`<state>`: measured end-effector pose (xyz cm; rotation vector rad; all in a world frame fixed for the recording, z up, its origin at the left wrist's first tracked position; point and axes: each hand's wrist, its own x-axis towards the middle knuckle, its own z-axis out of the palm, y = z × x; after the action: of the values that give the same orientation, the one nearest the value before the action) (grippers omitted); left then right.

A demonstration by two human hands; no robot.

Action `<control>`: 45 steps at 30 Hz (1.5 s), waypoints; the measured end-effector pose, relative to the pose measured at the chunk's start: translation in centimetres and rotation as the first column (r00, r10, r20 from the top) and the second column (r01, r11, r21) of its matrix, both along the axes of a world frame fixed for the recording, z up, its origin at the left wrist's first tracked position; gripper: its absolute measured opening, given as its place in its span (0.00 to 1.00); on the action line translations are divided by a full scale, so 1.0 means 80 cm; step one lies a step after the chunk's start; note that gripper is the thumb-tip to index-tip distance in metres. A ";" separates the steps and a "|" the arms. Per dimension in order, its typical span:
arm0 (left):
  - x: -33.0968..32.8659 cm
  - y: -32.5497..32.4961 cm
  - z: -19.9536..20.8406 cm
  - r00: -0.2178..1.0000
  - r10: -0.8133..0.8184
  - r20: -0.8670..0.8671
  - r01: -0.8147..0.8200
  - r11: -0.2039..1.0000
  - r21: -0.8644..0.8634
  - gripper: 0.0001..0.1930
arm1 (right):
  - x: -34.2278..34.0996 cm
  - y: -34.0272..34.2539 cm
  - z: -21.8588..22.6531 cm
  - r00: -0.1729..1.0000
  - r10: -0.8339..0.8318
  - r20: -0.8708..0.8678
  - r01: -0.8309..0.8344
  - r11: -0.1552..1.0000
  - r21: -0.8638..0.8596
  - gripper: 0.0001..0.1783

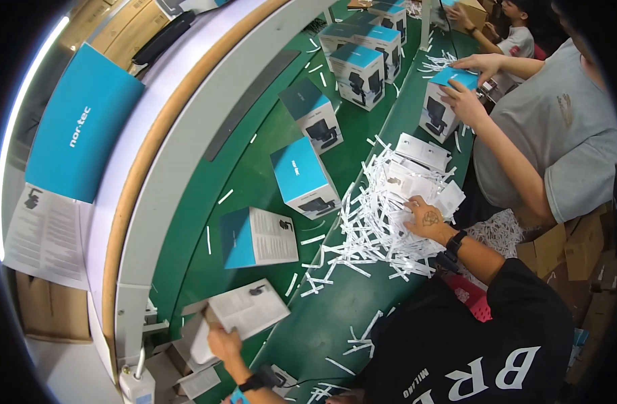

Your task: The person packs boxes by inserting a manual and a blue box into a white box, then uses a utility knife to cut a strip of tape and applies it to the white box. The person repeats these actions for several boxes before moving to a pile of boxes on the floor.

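Note:
My left hand (225, 345) grips the edge of an open carton (254, 313) with white printed sides, lying tilted at the lower left; its inside is mostly hidden. A loose pile of white shredded paper (369, 222) is heaped at the bench edge, and my right hand (428, 219) reaches into it, fingers curled on the strips. White booklets (421, 151) lie on the pile just beyond that hand. Closest to my left hand among the closed boxes is a blue-and-white one (260, 237). Both my wrists wear dark bands.
More blue-and-white boxes (305, 176) stand along the green bench (201, 195) toward the back. Across at the right, a co-worker in a grey shirt (544, 135) has both hands on a similar box (438, 111). A curved grey rail (157, 195) borders the left side. Brown cartons (571, 249) sit at the right.

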<state>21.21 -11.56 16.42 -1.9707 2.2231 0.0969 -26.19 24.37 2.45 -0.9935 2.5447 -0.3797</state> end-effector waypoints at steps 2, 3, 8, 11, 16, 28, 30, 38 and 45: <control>-0.052 0.083 0.016 0.992 -0.112 -0.061 0.109 0.992 -0.056 0.12 | -0.004 0.016 0.003 0.999 0.008 0.032 -0.009 0.999 0.034 0.34; -0.073 0.118 0.023 0.980 -0.160 -0.120 0.158 0.987 -0.029 0.11 | -0.013 0.026 -0.003 1.000 -0.026 0.009 0.026 0.999 -0.026 0.35; -0.105 0.262 0.022 0.891 -0.333 -0.307 0.355 0.935 0.016 0.07 | -0.053 0.058 -0.022 0.995 0.061 -0.079 -0.064 0.997 -0.031 0.36; -0.166 0.312 0.006 0.768 -0.514 -0.382 0.541 0.840 -0.044 0.07 | -0.086 0.111 -0.018 0.996 0.027 -0.083 -0.018 0.994 0.104 0.34; -0.149 0.363 0.045 0.641 -0.504 -0.580 0.522 0.839 -0.153 0.07 | -0.084 0.052 0.017 0.973 0.228 -0.017 -0.220 0.953 0.208 0.24; -0.134 0.373 0.063 0.455 -0.515 -0.726 0.197 0.854 -0.482 0.10 | -0.069 -0.022 0.077 0.866 0.356 -0.352 -0.357 0.932 0.065 0.09; -0.118 0.364 0.061 0.488 -0.524 -0.698 0.127 0.834 -0.537 0.11 | -0.033 -0.036 0.174 0.858 0.347 -0.380 -0.425 0.894 -0.145 0.11; -0.088 0.361 0.043 0.191 -0.050 -0.980 -0.332 0.937 -0.112 0.17 | 0.186 -0.090 0.326 0.696 0.699 -0.164 -0.535 0.352 -0.768 0.27; -0.078 0.359 0.042 0.035 -0.082 -0.996 -0.343 0.935 -0.089 0.15 | 0.315 -0.158 0.244 0.609 0.757 -0.235 -0.618 0.267 -0.740 0.21</control>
<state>14.94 17.19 19.76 -2.7344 2.7414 1.9317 -1.03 11.75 22.01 -2.1510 1.4211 -1.2613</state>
